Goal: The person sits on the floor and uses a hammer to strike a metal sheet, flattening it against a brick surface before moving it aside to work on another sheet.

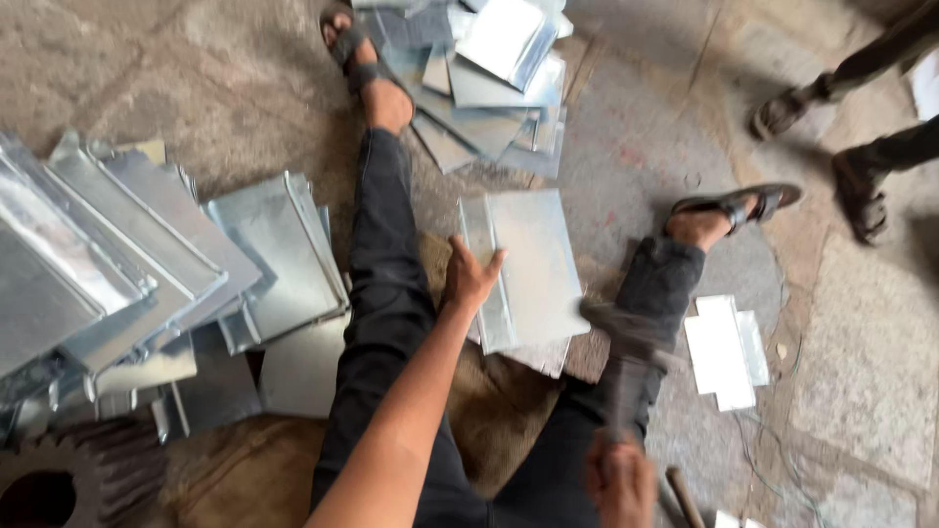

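At the centre of the frame, a flat rectangular sheet of shiny galvanised metal [526, 266] with one folded edge lies between the person's outstretched legs in black trousers [386, 293], on top of a brown sackcloth [489, 411]. The left hand [469, 279] rests open on the sheet's left folded edge, fingers spread, pressing rather than gripping. At the lower centre-right, the right hand [621, 479] is closed around the handle of a blurred dark mallet [626, 337], whose head hangs just beside the sheet's lower right corner. A stack of folded metal trays [127, 264] fills the left of the frame. More sheets [489, 78] are heaped at top centre. A small cut sheet [726, 350] lies on the stone floor [861, 342] at right.
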